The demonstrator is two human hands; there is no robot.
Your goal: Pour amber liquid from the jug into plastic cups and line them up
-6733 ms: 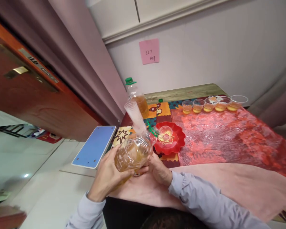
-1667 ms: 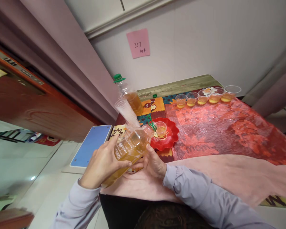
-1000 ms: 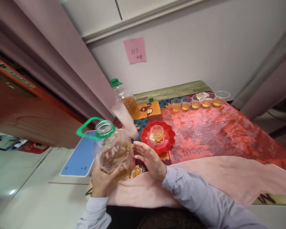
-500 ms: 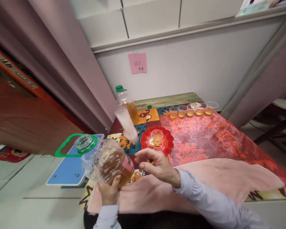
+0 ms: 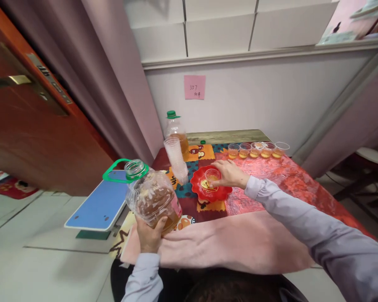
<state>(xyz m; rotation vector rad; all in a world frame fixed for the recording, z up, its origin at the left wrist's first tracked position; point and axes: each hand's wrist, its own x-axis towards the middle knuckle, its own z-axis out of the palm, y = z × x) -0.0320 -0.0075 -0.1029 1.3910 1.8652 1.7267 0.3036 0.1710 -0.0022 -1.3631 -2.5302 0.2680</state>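
Observation:
A big clear jug (image 5: 157,201) of amber liquid, uncapped and with a green handle, leans to the left near the table's front left. My left hand (image 5: 149,233) grips its lower side. On the red scalloped plate (image 5: 219,193) stands a small clear cup (image 5: 212,176) with a little amber liquid. The fingers of my right hand (image 5: 228,173) are closed around the cup's rim and side. A stack of clear cups (image 5: 176,159) leans just behind the jug. Several cups of amber liquid (image 5: 245,151) form a row at the back right.
A second jug (image 5: 179,134) with a green cap stands at the back left. Near it lies a small green cap (image 5: 203,142). A pink cloth (image 5: 233,243) covers the front edge. Left of the table is a blue board (image 5: 97,205).
My right hand has moved from beside the jug to the cup on the red plate and taken hold of it. The jug is slightly more upright in my left hand. The view has shifted.

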